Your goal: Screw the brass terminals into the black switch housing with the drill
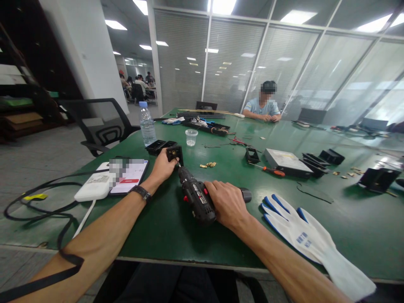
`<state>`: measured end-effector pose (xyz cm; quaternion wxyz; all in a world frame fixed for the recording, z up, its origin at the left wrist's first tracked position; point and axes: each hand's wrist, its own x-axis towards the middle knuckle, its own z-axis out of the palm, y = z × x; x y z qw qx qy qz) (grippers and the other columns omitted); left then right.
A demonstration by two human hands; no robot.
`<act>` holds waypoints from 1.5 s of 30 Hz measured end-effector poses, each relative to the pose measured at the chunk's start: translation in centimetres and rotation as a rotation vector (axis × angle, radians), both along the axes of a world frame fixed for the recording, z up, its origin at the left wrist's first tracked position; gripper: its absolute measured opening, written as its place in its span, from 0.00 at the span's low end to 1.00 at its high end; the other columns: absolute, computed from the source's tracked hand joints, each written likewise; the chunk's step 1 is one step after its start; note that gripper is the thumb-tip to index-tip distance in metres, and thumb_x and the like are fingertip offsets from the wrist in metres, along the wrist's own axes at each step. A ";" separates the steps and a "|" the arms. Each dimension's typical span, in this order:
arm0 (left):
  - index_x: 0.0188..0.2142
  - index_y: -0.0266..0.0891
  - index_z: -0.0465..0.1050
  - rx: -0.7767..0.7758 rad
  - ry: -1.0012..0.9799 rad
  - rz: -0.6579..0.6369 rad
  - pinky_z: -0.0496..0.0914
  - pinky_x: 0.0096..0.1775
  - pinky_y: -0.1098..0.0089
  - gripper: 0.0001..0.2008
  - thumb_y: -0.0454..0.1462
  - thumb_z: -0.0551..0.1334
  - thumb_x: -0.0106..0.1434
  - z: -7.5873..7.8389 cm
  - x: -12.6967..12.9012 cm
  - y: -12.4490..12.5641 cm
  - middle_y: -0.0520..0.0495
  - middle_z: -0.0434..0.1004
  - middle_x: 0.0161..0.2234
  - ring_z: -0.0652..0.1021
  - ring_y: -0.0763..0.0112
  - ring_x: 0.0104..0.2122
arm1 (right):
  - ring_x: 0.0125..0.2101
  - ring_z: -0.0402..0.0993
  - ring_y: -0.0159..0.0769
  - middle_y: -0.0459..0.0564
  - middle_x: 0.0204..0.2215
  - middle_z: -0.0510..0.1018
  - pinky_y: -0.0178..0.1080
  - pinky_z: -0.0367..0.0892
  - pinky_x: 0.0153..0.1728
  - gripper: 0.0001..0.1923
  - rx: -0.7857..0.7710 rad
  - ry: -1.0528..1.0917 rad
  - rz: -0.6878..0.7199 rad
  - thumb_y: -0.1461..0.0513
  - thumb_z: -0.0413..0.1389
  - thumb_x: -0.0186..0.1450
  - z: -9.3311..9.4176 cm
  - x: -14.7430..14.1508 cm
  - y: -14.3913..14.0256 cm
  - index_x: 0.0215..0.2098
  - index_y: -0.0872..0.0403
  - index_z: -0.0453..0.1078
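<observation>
My left hand (163,167) grips a small black box-shaped part (175,155) above the green table. A black cordless drill (196,195) with red buttons lies on its side under my right hand (225,202), whose fingers wrap round its grip. The drill's bit points at the black part and seems to reach it; the exact contact is too small to tell. Just beyond the part, several small brass pieces (208,164) are scattered on the table. Behind my left hand sit more black box-shaped parts (160,145).
A water bottle (147,124) and a plastic cup (191,137) stand beyond my hands. At left lie a phone (131,179) and a white power bank (94,184) with cables. A glove (296,231), an orange-handled screwdriver (273,171) and a metal box (288,162) lie right. A person (262,105) sits opposite.
</observation>
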<state>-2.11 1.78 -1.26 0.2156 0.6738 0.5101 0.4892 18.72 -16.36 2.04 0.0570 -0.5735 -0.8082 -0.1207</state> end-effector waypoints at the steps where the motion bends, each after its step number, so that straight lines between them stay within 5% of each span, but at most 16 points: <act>1: 0.51 0.37 0.67 -0.006 -0.002 0.007 0.71 0.52 0.60 0.22 0.37 0.65 0.57 0.0 0.0 0.0 0.40 0.78 0.49 0.78 0.59 0.48 | 0.39 0.73 0.43 0.53 0.40 0.77 0.42 0.59 0.36 0.17 -0.003 -0.001 -0.003 0.64 0.56 0.61 0.0 0.0 0.0 0.49 0.52 0.65; 37: 0.51 0.38 0.66 0.063 0.103 0.020 0.71 0.50 0.60 0.21 0.37 0.64 0.58 0.3 -0.1 -0.6 0.41 0.78 0.47 0.78 0.58 0.47 | 0.38 0.73 0.42 0.52 0.39 0.77 0.42 0.57 0.35 0.16 0.011 0.001 0.010 0.63 0.55 0.59 0.1 0.1 -0.1 0.47 0.52 0.64; 45: 0.50 0.38 0.67 0.054 0.046 -0.013 0.71 0.51 0.58 0.21 0.38 0.65 0.57 -0.6 -0.3 0.4 0.40 0.78 0.48 0.78 0.58 0.47 | 0.37 0.73 0.42 0.51 0.39 0.77 0.42 0.57 0.34 0.16 0.013 -0.011 0.015 0.64 0.55 0.59 0.0 0.0 0.0 0.46 0.52 0.64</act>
